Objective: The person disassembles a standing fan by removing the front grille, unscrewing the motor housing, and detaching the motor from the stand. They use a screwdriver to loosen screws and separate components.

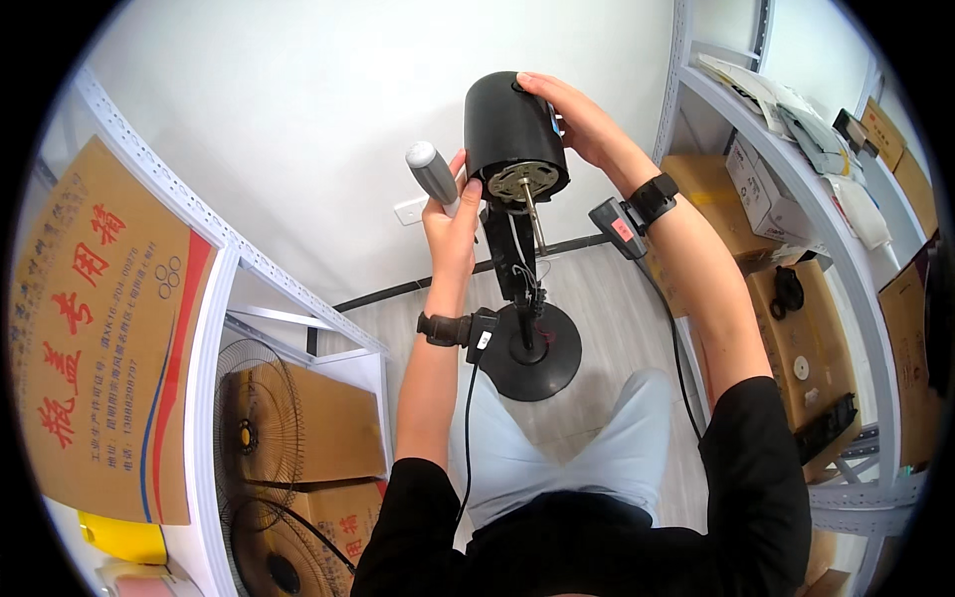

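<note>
In front of me stands a pedestal fan without its blades, its black motor cover (507,119) raised at the top. The open end faces me, showing the metal motor (519,182) and a thin shaft (533,214) slanting down. My left hand (453,231) holds a grey-handled screwdriver (432,172); its fingers and thumb also touch the cover's lower left edge. My right hand (582,119) grips the cover from the right, fingertips on top near a small round hole. Below, loose wires (532,289) hang by the black post (509,254), which rises from a round base (557,358).
Left, a metal shelf (224,298) bears a cardboard sheet (109,338); wire fan guards (264,418) lean on boxes beneath it. Right, another shelf (836,179) holds bagged items, with an open carton (786,348) of black parts below. Cables trail from my wrist-worn devices (622,227).
</note>
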A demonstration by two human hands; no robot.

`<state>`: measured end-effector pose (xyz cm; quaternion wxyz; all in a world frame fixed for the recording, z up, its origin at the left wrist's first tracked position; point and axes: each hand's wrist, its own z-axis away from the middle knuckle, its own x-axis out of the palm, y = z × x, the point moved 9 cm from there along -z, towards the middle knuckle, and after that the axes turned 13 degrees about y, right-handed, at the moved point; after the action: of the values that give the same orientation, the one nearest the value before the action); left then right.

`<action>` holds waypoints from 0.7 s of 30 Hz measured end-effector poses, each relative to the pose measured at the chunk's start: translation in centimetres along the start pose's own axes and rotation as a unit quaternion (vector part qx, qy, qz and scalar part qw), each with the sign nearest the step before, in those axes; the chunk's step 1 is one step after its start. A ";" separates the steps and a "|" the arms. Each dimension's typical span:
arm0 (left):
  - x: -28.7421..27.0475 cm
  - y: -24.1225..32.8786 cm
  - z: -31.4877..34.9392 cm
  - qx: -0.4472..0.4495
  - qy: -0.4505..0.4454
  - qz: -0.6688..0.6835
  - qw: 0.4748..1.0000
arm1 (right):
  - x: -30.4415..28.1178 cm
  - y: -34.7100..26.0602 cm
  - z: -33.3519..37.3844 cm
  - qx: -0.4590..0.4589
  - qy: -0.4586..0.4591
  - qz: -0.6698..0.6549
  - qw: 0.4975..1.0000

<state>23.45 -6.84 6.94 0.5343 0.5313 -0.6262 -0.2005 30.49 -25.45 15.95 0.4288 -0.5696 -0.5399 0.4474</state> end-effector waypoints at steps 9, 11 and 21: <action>-0.8 -0.5 0.9 0.032 0.004 0.017 0.999 | 1.0 -0.1 0.1 -0.025 -0.035 -0.011 0.999; -0.6 -0.5 0.9 0.026 0.010 0.035 0.999 | 0.9 -0.2 0.2 -0.031 -0.021 -0.004 0.999; 0.4 -0.6 0.3 0.021 0.002 0.039 0.999 | 0.0 -0.3 -1.8 -0.065 0.001 0.024 0.998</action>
<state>23.55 -7.48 6.50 0.5313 0.5184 -0.6494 -0.1652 32.18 -25.42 16.62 0.3802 -0.6102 -0.5533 0.4207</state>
